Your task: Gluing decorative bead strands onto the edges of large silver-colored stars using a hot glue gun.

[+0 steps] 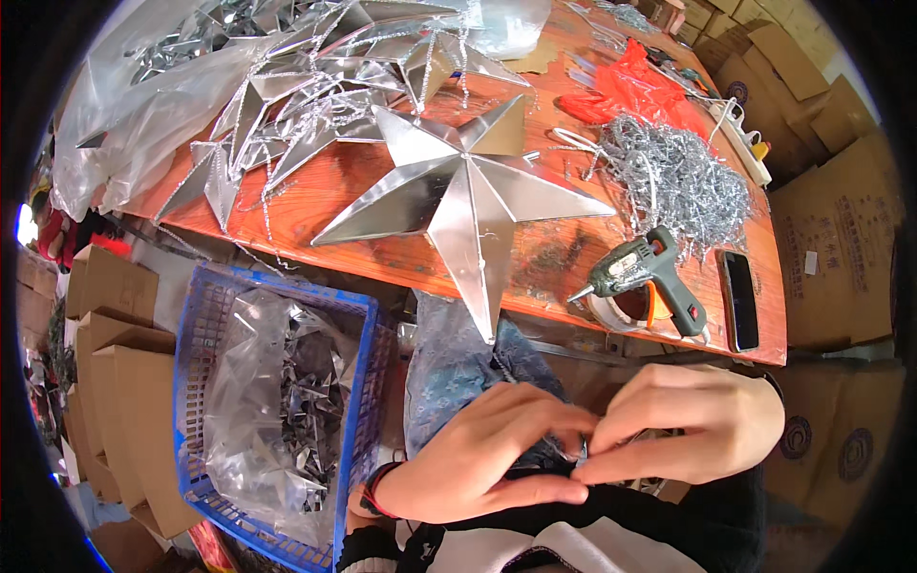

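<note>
Over my lap, my left hand (497, 449) and my right hand (688, 425) meet with their fingertips pinched together. Something small and silvery shows between the fingers, mostly hidden, and I cannot make out what it is. Just beyond them on the table's near edge lies a large silver five-pointed star (468, 191), one point hanging over the edge. To its right a dark grey glue gun (635, 272) rests on a roll of tape, its nozzle facing left. Behind the glue gun sits a tangled heap of silver tinsel cord (673, 181).
More silver stars with beaded strings (315, 105) pile up at the table's back left beside a clear plastic bag (124, 143). A phone (739, 301), red plastic bag (635, 86) and power strip (745, 143) lie right. A blue crate (277, 277) holds bagged silver pieces. Cardboard boxes (831, 239) flank the table.
</note>
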Demonstrator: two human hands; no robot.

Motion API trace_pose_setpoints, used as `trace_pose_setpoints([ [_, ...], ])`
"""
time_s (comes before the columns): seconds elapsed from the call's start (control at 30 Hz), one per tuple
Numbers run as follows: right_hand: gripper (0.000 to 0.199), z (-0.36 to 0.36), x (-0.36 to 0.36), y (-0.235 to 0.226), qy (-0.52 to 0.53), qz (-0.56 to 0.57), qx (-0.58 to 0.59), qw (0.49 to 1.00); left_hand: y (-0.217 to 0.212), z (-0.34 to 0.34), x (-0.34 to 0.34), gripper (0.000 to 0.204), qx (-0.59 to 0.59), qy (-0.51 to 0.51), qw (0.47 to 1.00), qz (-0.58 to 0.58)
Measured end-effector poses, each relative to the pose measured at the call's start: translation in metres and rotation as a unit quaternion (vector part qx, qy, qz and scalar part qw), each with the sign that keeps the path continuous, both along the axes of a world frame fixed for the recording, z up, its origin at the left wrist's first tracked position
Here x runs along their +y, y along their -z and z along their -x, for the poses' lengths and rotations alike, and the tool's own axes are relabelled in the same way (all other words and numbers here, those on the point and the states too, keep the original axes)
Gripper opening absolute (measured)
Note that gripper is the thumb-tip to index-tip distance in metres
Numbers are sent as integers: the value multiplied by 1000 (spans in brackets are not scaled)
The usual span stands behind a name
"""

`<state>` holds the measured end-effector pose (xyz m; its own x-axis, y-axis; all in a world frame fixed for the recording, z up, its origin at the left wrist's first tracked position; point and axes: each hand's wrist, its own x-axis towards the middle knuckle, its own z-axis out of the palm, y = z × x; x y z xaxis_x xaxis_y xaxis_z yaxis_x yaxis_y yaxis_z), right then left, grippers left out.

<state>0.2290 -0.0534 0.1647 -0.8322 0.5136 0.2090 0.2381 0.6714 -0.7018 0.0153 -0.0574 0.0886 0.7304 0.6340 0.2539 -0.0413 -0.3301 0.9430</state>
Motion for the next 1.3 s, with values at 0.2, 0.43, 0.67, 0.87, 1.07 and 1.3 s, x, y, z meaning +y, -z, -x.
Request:
trace_pose_setpoints([
  [0.2,14,-5,3,9,118,45,43,991,11,-14,-5,13,-56,-83,995,-18],
  [0.43,19,-5,6,9,130,43,19,990,9,-16,-3,18,-35,-102,994,-30],
  [0.67,19,4,3,14,165,52,55,983,16,-23,-15,18,-64,-134,988,44],
  [0.87,20,7,1,14,228,86,56,968,16,-26,-16,17,-49,-162,984,49],
  [1.07,15,4,4,17,188,19,31,981,17,-28,-15,21,-54,-153,984,73],
  [1.3,17,5,5,19,188,83,55,977,22,-24,-17,14,-61,-152,985,59],
])
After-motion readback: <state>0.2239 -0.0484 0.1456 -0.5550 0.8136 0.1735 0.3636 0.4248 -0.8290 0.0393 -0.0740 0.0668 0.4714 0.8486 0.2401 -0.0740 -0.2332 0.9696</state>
